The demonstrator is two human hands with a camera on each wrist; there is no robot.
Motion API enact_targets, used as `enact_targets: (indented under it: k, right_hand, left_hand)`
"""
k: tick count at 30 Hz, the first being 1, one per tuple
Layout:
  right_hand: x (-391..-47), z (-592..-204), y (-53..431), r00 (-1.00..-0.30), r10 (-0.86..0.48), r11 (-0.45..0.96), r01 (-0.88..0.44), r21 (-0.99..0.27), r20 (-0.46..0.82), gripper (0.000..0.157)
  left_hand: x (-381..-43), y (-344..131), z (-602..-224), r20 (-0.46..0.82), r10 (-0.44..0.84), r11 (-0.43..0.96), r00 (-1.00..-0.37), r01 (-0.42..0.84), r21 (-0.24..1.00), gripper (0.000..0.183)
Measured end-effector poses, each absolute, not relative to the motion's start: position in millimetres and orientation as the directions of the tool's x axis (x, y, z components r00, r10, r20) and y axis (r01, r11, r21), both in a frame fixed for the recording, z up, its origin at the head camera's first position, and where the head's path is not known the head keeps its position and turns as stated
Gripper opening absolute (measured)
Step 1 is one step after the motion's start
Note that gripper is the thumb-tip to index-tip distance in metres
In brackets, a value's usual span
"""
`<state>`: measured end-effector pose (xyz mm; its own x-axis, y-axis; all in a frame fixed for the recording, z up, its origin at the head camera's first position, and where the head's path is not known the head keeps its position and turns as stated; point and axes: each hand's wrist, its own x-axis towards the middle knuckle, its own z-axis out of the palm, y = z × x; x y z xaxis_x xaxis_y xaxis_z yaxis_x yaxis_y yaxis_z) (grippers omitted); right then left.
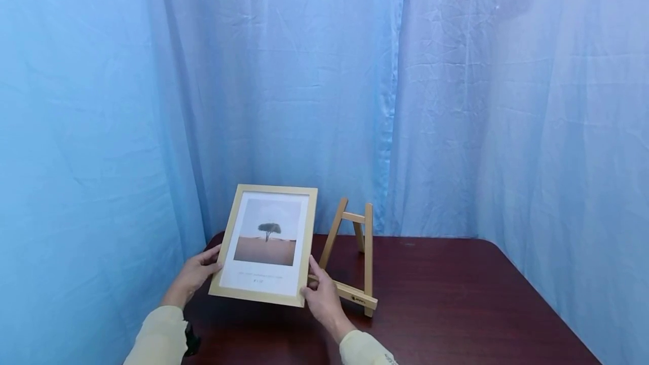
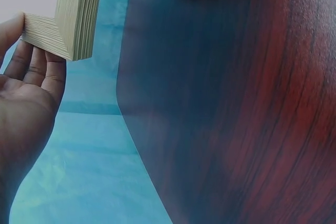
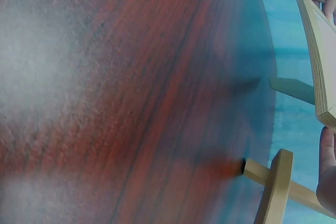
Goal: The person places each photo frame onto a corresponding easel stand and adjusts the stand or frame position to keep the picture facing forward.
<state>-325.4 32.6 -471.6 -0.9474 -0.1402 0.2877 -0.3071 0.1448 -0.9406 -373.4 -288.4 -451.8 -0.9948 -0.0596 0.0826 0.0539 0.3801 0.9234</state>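
A light wood picture frame (image 1: pixel 310 241) with a print of a lone tree is held up off the table, tilted, between both hands. My left hand (image 1: pixel 195 275) grips its left edge near the lower corner, thumb in front and fingers behind, as the left wrist view also shows. On the opposite edge, near the lower right corner, my right hand (image 1: pixel 323 300) pinches the frame. Just right of that hand stands a small wooden easel (image 1: pixel 369 252), its lower left part hidden behind the hand and frame. In the right wrist view a support flap (image 3: pixel 291 88) juts from the frame's back.
The easel stands on a dark red-brown wooden table (image 1: pixel 446 297) with rounded far corners. Light blue curtains (image 1: pixel 324 72) hang behind the table and along both sides. A dark band (image 1: pixel 191 339) sits at the left wrist, below the pale sleeve (image 1: pixel 159 337).
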Motion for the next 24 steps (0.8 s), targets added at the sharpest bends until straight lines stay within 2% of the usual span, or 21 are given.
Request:
enact_targets:
  k: [10, 24]
  right_hand:
    - [-326, -465, 39, -0.94, -0.141, 0.161, -0.331, -0.93, 0.311, 0.076]
    - [-329, -456, 49, -0.931, -0.128, 0.235, -0.363, -0.901, 0.342, 0.078]
  left_hand:
    - [-373, -281, -444, 0.121, -0.039, 0.34, -0.992, 0.101, 0.935, 0.056]
    - [-378, -273, -437, 0.176, -0.048, 0.353, -0.983, 0.148, 0.924, 0.054]
